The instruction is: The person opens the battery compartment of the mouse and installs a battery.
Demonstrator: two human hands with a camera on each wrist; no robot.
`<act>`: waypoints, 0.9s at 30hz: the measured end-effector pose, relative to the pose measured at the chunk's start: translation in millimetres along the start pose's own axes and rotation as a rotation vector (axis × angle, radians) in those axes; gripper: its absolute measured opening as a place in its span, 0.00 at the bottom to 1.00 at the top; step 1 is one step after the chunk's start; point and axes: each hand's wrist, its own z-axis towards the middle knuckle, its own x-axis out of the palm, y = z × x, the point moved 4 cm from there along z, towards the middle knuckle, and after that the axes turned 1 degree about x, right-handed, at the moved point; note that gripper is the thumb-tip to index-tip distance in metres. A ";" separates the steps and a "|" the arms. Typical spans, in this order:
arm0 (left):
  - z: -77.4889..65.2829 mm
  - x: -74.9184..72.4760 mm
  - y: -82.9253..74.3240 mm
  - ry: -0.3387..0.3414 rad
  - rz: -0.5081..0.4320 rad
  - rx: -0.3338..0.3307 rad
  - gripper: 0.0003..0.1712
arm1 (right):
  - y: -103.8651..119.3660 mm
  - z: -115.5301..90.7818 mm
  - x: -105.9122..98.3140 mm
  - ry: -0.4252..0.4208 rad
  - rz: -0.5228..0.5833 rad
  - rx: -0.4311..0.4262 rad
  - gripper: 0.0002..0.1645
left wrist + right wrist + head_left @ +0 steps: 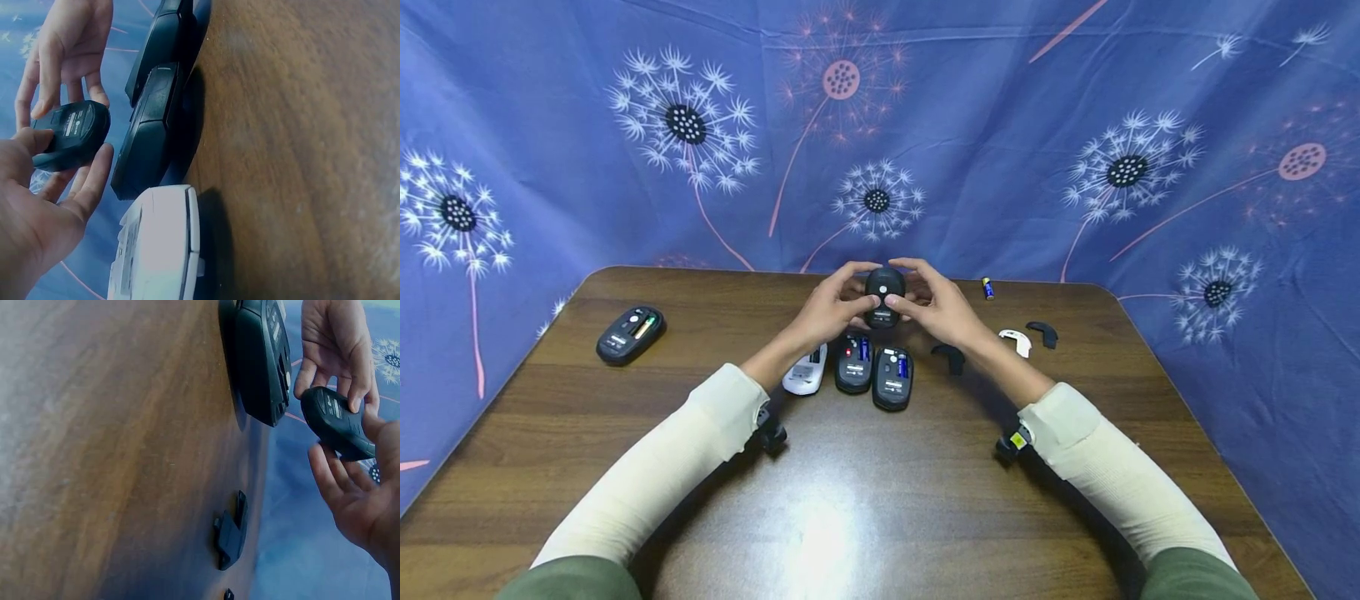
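Both hands hold a black computer mouse (884, 315) up over the far part of the table, its underside facing the head camera. My left hand (833, 307) grips the left side and my right hand (938, 307) the right, with both thumbs pressing on the underside. A label shows on that underside in the left wrist view, on the mouse (75, 140). Just below the hands lie a white mouse (805, 377) and two black mice, one (853, 375) with a red light and another (892, 392). Both black ones have blue batteries in uncovered bays.
Another black mouse (625, 337) lies upside down at the far left, its battery bay uncovered. On the right are a black cover (953, 360) near the right forearm, a white cover (1018, 343), another black cover (1045, 333) and a loose blue battery (987, 288). A patterned blue cloth (970, 167) hangs behind the table.
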 end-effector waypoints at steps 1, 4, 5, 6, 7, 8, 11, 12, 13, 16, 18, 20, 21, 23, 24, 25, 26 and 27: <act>0.5 0.1 0.8 0.001 -0.020 -0.006 0.31 | 0.8 0.4 0.2 0.019 -0.002 -0.014 0.37; 1.3 0.3 2.0 0.002 -0.075 -0.024 0.31 | 1.7 2.4 0.4 0.050 -0.003 -0.031 0.39; 1.5 0.5 2.0 0.001 -0.094 -0.029 0.31 | 2.3 2.9 0.4 0.052 0.001 -0.030 0.39; 1.5 0.6 1.8 -0.001 -0.109 -0.033 0.32 | 2.6 3.6 0.5 0.051 0.004 -0.028 0.38; 1.3 0.7 1.5 -0.002 -0.120 -0.036 0.32 | 2.9 4.3 0.8 0.047 0.006 -0.026 0.38; 1.2 0.9 1.5 -0.002 -0.124 -0.037 0.32 | 2.9 5.0 1.3 0.041 0.005 -0.022 0.37; 0.4 1.6 2.0 -0.003 -0.119 -0.043 0.31 | 4.0 5.7 3.2 0.022 -0.007 -0.010 0.34; 0.1 1.7 2.1 -0.005 -0.116 -0.043 0.31 | 4.2 5.8 3.9 0.014 -0.016 -0.007 0.33; -0.1 1.7 1.9 -0.006 -0.112 -0.042 0.31 | 4.9 5.9 4.1 0.007 -0.022 -0.005 0.32; -0.7 1.9 0.4 -0.011 -0.111 -0.041 0.31 | 7.5 6.2 4.4 -0.005 -0.024 -0.005 0.30; -0.8 1.6 0.0 -0.013 -0.112 -0.041 0.31 | 8.9 6.3 4.2 -0.009 -0.020 -0.005 0.29; -1.2 1.2 -0.6 -0.014 -0.110 -0.044 0.32 | 9.2 6.6 4.4 -0.010 -0.015 -0.003 0.29; -1.4 1.0 -1.0 -0.014 -0.109 -0.045 0.32 | 9.1 6.6 4.3 -0.010 -0.015 0.000 0.29; -1.9 0.6 -1.8 -0.015 -0.105 -0.049 0.32 | 8.5 6.8 4.0 -0.014 -0.019 0.002 0.29; -2.0 0.4 -2.0 -0.016 -0.104 -0.051 0.32 | 8.3 6.9 3.8 -0.017 -0.025 0.001 0.29; -2.2 0.3 -2.6 -0.018 -0.103 -0.052 0.32 | 7.7 7.2 3.6 -0.020 -0.033 -0.001 0.29; -2.1 0.1 -2.9 -0.020 -0.102 -0.054 0.31 | 7.2 7.5 3.3 -0.024 -0.041 -0.004 0.30; -1.9 0.2 -3.1 -0.020 -0.105 -0.056 0.31 | 7.2 7.6 2.6 -0.032 -0.052 -0.009 0.30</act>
